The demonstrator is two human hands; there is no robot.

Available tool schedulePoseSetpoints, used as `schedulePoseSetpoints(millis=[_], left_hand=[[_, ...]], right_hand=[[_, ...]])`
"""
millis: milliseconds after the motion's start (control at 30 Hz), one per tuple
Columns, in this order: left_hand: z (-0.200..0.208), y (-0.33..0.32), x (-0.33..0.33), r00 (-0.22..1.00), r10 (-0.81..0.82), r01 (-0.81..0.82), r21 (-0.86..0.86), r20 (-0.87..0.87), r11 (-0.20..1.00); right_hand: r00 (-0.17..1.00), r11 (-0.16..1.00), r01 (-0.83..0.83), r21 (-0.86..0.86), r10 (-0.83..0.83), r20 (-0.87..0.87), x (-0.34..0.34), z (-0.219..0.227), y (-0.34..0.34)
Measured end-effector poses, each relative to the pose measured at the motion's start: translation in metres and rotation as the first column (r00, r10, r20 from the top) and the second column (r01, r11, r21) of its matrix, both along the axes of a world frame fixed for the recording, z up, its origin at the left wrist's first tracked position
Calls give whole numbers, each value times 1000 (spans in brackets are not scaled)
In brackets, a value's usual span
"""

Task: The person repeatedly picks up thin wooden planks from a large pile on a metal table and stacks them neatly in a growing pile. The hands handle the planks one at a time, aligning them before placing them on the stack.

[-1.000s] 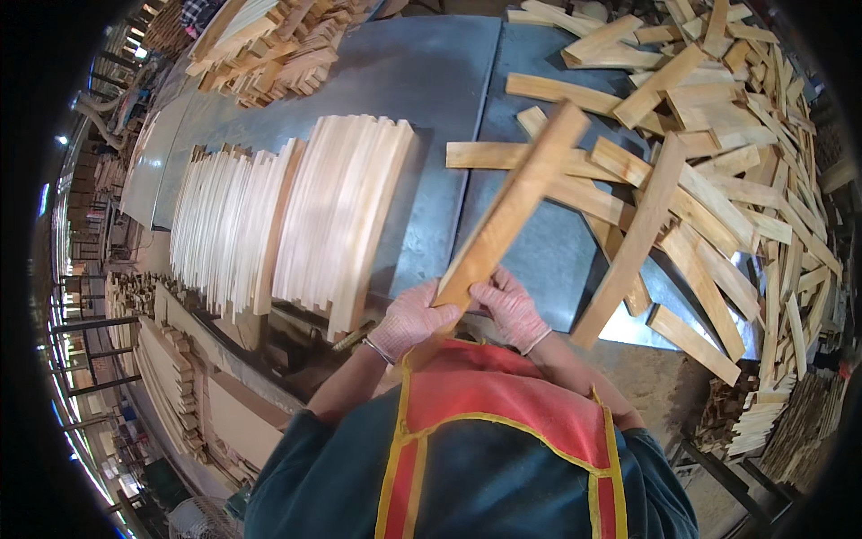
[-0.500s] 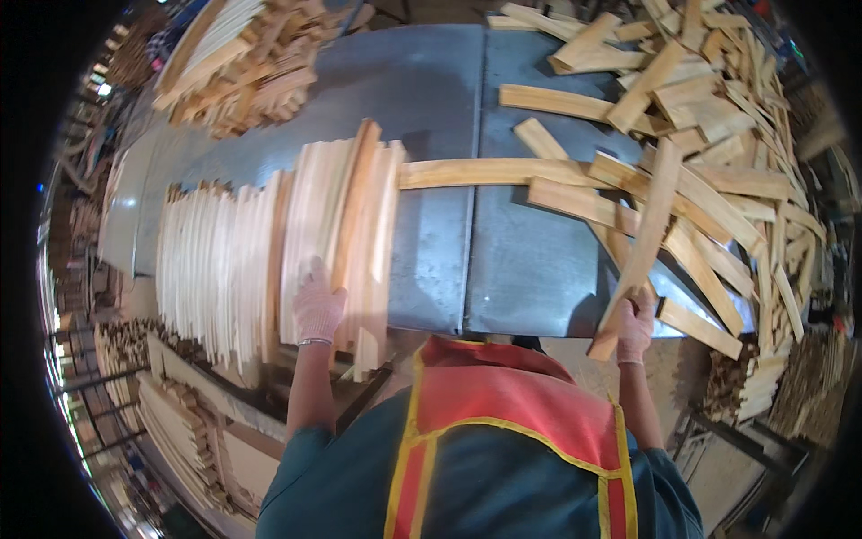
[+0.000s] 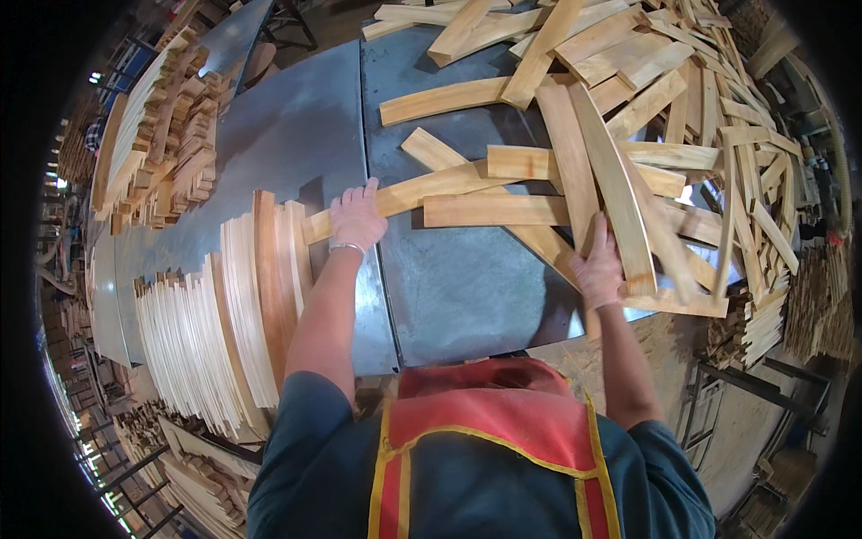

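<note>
My left hand [image 3: 358, 218], in a pale glove, lies across a curved wooden slat [image 3: 431, 185] near the table seam. Its fingers are stretched over the slat's far edge, apart from one another. My right hand [image 3: 599, 269] is closed around the lower part of another long slat [image 3: 568, 157], tilted above the loose pieces. A pale curved slat [image 3: 615, 189] lies just right of that one. Left of my left hand stands a tight row of slats set on edge [image 3: 193, 346], with a browner one [image 3: 267, 269] among them.
A large heap of loose slats [image 3: 628, 58] covers the right and far side of the metal table [image 3: 467, 287]. Another stack [image 3: 162, 135] sits at the far left. Dark metal racks [image 3: 754, 386] stand below the table's right edge.
My left hand has left the upright row and reached right onto the curved slat. My right hand has moved farther over the table with its slat. The view has turned right.
</note>
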State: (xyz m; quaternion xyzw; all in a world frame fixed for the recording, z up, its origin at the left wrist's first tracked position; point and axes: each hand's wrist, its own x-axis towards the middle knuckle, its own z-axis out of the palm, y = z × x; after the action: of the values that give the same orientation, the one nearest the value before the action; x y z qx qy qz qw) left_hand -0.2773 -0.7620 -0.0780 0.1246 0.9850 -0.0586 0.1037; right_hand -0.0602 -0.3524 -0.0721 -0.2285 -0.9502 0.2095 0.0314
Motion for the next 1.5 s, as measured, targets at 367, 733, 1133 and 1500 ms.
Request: schedulePoseSetpoints(millis=[367,733,1133,1500], left_hand=[[113,-25,28,882,-152,128,-83,-446,988],[43,-153,238,578,118,-786,590,807,-186],[30,-130,242,979,39,-80,-202,-199,976],[81,111,150,902,-368,406,150,-227,901]], right_hand=[[990,955,-113,-273,84,-115,-46,6,45],[748,617,-285,-733,622,233,-16,17,-275],[697,474,-384,-793,712,89,40,95,-230],[432,593,619,-516,-805,-407,271,-17,208]])
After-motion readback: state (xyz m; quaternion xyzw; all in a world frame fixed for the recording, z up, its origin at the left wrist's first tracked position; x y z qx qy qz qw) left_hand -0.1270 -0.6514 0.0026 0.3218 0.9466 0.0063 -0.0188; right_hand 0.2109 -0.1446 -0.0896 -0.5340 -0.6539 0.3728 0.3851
